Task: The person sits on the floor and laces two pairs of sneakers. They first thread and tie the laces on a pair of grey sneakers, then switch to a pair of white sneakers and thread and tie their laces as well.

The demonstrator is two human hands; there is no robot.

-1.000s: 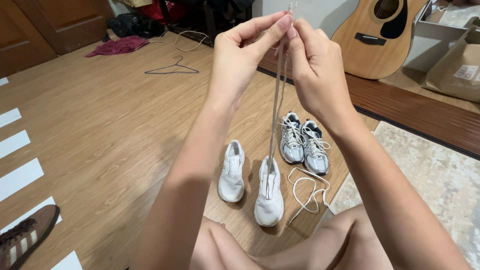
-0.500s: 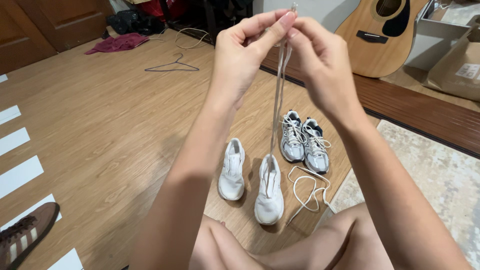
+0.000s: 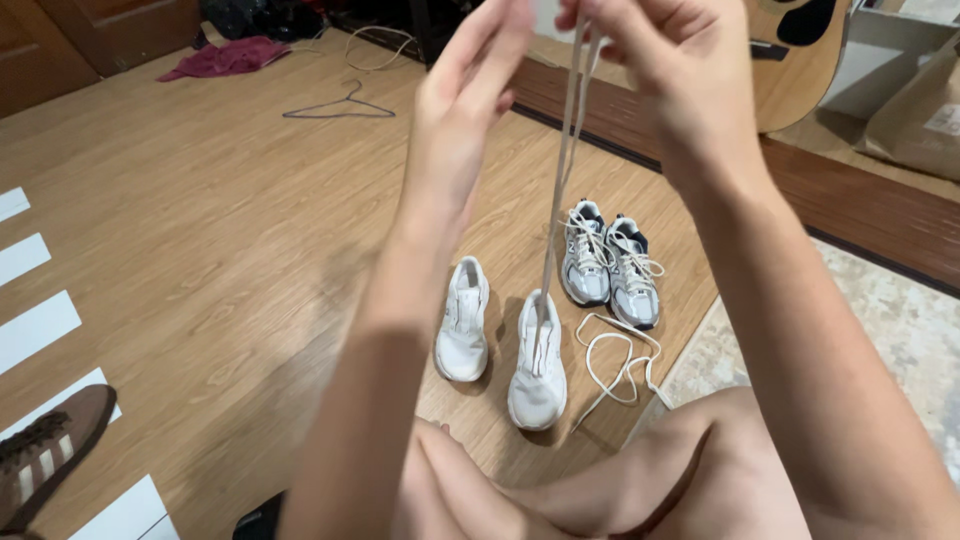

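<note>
Plainly, the pale shoelace (image 3: pixel 560 190) was limp, light and flat; it hung doubled from above down into the white shoe (image 3: pixel 538 365); the right hand (image 3: pixel 670 60) pinched both strands near the tips; the left hand (image 3: pixel 465 105) stood loosely spread beside them; I judged the stiff tips the surest hold.

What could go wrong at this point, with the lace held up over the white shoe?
1. The right hand pinches both strands of the shoelace near the frame's top; a slip would likely drop them.
2. The lace runs down into the white shoe, so pulling higher may tip or drag it.
3. The left hand looks open beside the strands, so the hold may rest on one hand.
</note>
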